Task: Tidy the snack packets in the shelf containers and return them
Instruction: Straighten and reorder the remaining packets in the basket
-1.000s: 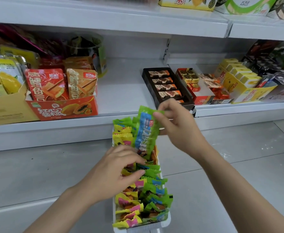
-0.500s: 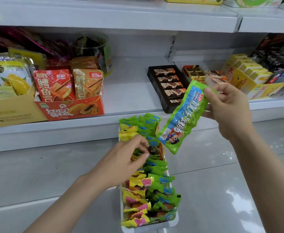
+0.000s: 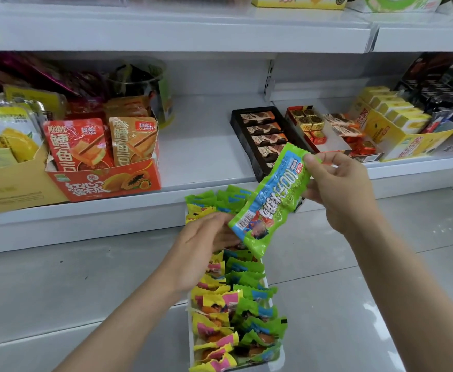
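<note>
A long white container (image 3: 271,362) stands on the grey floor below the shelf, packed with two rows of snack packets: yellow-pink ones (image 3: 214,326) on the left, green-blue ones (image 3: 257,312) on the right. My right hand (image 3: 338,189) pinches the top end of one green-blue packet (image 3: 271,200) and holds it tilted above the container. My left hand (image 3: 201,248) reaches into the container's far half, its fingertips hidden behind the raised packet.
The white shelf (image 3: 206,146) has a bare gap in the middle. To its left stands an orange display box (image 3: 104,181) of pouches and a yellow carton (image 3: 10,183). On the right sit a black chocolate tray (image 3: 263,135), a red candy box (image 3: 316,130) and a yellow box (image 3: 397,130).
My right hand lifted the green-blue packet out of the container and carried it up to the right. It now hangs lower over the container, and my left hand has shifted further in beneath it.
</note>
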